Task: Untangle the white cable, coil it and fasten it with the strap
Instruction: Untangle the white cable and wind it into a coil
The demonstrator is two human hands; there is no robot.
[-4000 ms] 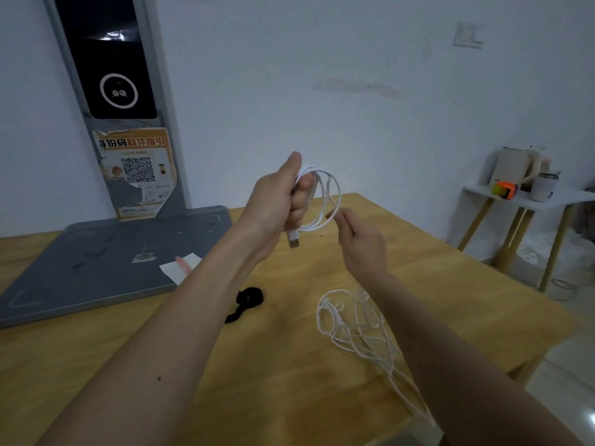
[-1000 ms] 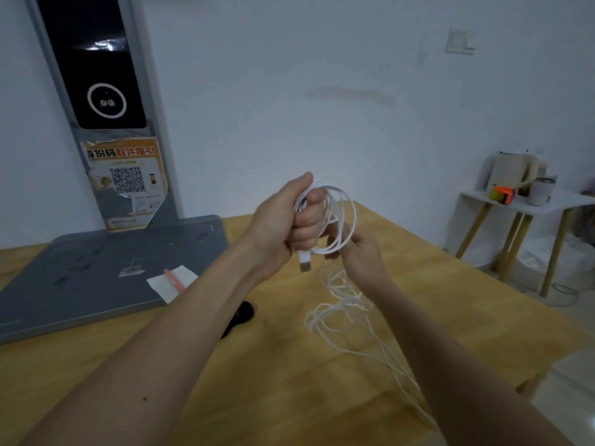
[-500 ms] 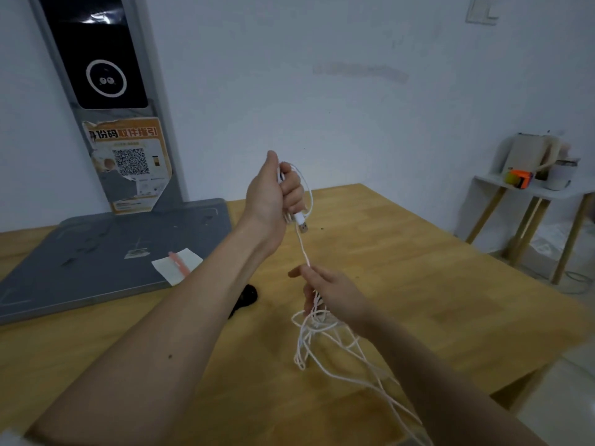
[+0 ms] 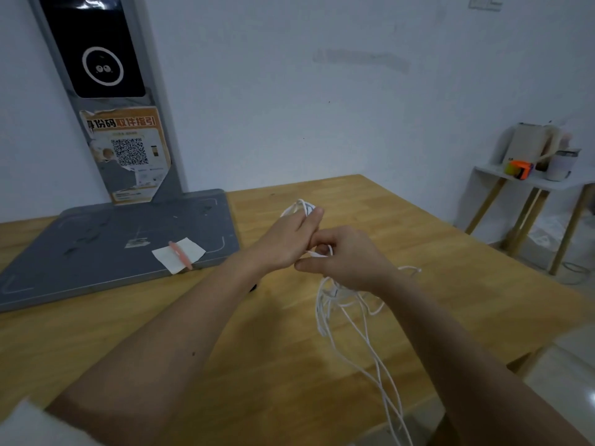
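The fingers [image 4: 317, 217] of the left hand [image 4: 286, 243] are curled around a few loops of the white cable [image 4: 325, 304], which peek out white at the far side of the fist. The right hand [image 4: 344, 257], touching the left, is clenched on the same cable, with a short white run showing between its thumb and bent fingers [image 4: 322, 241]. Both hands hover above the wooden desk [image 4: 402, 226], near its middle. From under the right hand the rest of the cable hangs in a loose tangle, lies on the desk just near of the hands, and trails as several strands toward the near right edge, out of view at the bottom. A small dark bit, possibly the strap [image 4: 253, 288], shows on the desk just beside the left forearm, mostly hidden by it. To the left, a grey base plate [image 4: 96, 246] lies on the desk, with a white slip of paper [image 4: 178, 254] and a pink stick [image 4: 180, 255] on its near right corner. A grey post with a black screen [image 4: 96, 49] and a QR poster [image 4: 127, 149] rises at the far left. At the far right stands a small white side table [image 4: 528, 185] against the wall.
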